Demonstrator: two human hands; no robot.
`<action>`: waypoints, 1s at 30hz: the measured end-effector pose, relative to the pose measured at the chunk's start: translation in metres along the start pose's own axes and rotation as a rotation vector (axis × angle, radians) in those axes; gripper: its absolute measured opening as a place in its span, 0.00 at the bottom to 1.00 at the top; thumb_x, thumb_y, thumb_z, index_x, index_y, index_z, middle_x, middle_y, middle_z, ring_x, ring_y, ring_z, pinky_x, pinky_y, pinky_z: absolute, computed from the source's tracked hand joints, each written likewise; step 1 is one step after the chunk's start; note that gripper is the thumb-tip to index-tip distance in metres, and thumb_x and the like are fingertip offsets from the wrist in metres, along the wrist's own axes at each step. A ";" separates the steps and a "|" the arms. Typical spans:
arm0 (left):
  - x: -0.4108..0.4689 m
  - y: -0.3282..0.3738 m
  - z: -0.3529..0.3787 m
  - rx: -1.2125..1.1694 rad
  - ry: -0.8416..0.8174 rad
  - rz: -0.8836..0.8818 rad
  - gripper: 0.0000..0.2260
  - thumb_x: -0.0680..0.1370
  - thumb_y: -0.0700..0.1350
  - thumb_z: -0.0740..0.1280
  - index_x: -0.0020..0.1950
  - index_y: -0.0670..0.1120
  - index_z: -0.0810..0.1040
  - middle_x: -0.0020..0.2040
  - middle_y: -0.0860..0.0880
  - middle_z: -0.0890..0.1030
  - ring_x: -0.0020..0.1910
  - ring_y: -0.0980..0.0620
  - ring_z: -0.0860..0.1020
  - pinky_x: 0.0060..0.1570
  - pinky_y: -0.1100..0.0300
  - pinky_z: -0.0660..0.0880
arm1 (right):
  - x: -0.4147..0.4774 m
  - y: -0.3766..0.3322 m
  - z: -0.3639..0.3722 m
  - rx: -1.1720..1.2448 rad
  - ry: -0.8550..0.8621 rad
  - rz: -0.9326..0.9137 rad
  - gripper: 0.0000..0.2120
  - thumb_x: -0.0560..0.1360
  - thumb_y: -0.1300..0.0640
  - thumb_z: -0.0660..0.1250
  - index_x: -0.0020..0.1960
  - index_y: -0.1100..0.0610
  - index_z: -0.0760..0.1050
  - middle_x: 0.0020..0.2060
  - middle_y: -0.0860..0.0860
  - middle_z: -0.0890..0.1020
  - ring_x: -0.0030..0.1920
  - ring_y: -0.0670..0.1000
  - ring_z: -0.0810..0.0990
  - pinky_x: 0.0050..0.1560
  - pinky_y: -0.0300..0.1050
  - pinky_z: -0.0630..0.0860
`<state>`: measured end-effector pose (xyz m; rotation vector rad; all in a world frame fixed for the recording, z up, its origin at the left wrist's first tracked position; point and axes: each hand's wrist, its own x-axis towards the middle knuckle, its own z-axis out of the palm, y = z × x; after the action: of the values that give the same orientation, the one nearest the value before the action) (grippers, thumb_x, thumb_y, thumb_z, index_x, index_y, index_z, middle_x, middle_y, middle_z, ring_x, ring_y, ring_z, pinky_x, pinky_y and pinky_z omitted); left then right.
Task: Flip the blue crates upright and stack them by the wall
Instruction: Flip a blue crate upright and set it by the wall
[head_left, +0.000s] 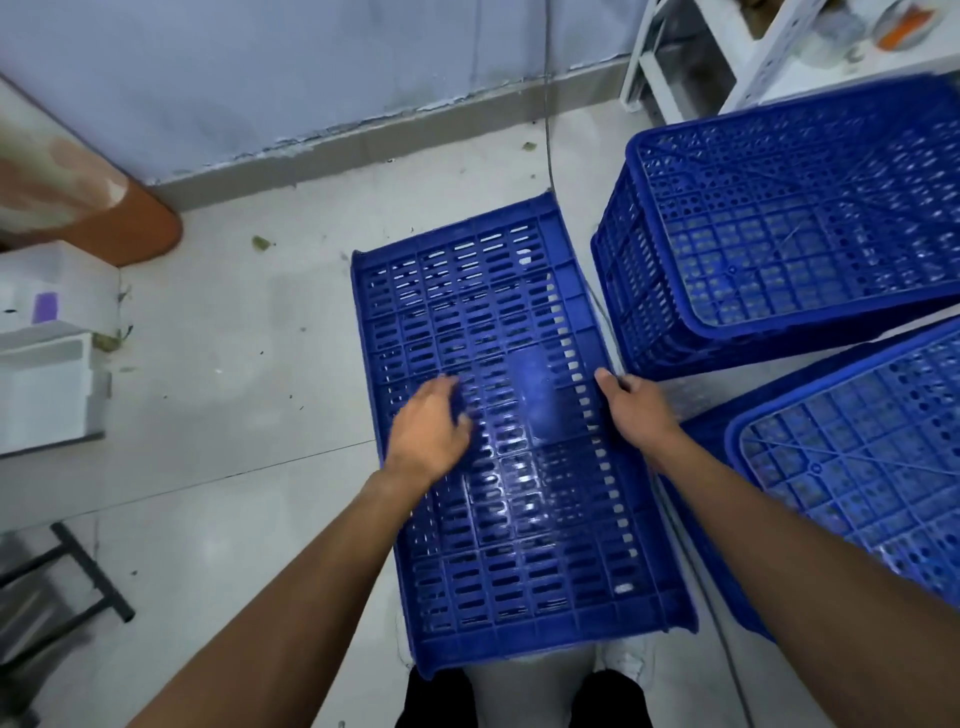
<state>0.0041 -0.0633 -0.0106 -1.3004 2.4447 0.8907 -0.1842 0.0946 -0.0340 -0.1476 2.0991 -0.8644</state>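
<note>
A blue slotted crate (498, 322) lies on the floor in front of me with one long slotted wall facing up, its far end pointing at the wall. My left hand (428, 431) rests on that wall, fingers curled against the slots and slightly blurred. My right hand (631, 408) grips the crate's right edge, thumb on top. To the right, a second blue crate (789, 218) stands bottom-up on what looks like a stack. A third blue crate (872, 467), also bottom-up, sits at the lower right.
The pale wall (311, 67) and its baseboard run across the back. A white shelf unit (696, 57) stands at the top right, white boxes (47, 374) at the left, and a black metal frame (78, 577) at the lower left. A thin cable (548, 130) runs down the floor.
</note>
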 end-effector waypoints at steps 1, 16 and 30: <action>-0.002 0.007 0.002 -0.047 -0.037 0.007 0.18 0.80 0.46 0.65 0.70 0.46 0.75 0.70 0.45 0.76 0.69 0.44 0.73 0.71 0.51 0.68 | -0.004 -0.003 0.007 -0.001 0.016 -0.027 0.22 0.82 0.42 0.57 0.50 0.61 0.77 0.48 0.58 0.81 0.54 0.61 0.79 0.55 0.56 0.75; -0.036 0.034 -0.006 0.038 0.057 -0.239 0.35 0.72 0.58 0.72 0.68 0.39 0.63 0.71 0.38 0.61 0.70 0.38 0.63 0.53 0.50 0.73 | -0.048 -0.065 0.092 -0.072 -0.280 -0.159 0.27 0.76 0.36 0.60 0.32 0.58 0.69 0.28 0.54 0.75 0.30 0.52 0.73 0.38 0.47 0.70; -0.032 -0.084 -0.074 -0.448 0.249 -0.412 0.16 0.68 0.46 0.73 0.52 0.44 0.74 0.48 0.46 0.80 0.47 0.43 0.79 0.49 0.49 0.79 | 0.011 0.030 0.050 -0.774 0.026 -0.103 0.26 0.78 0.54 0.65 0.72 0.61 0.63 0.69 0.58 0.68 0.68 0.59 0.69 0.65 0.55 0.69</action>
<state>0.0963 -0.1224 0.0282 -2.0856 2.0715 1.2593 -0.1482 0.0867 -0.0801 -0.6528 2.3622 -0.0644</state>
